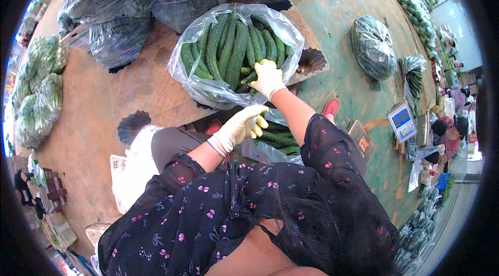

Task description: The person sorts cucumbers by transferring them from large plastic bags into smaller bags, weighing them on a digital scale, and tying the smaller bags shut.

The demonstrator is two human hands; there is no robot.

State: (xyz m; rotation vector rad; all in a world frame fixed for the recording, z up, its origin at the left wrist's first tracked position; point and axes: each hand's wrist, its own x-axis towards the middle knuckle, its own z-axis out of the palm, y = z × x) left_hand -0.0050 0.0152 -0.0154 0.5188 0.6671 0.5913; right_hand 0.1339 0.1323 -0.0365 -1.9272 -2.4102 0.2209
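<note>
A clear plastic bag (183, 81) stands with its mouth wide apart before me, full of long green cucumbers (237, 55). My right hand (268, 79), in a pale yellow glove, reaches into its near right side, its fingers on a cucumber; whether they grip it cannot be told. My left hand (241, 125), gloved alike, hovers just below the bag's near edge with fingers curled and apart, nothing seen in it. Under my forearms lies a second clear bag (257, 151) with more cucumbers (278, 137), partly hidden by my arms and clothing.
Large filled plastic bags (121, 38) are stacked behind on the left. On the right floor stand a tied bag (373, 47), a smaller bag of green produce (414, 81) and a digital scale display (402, 122). A white sack (136, 166) lies by my left knee. Other people are at the far right.
</note>
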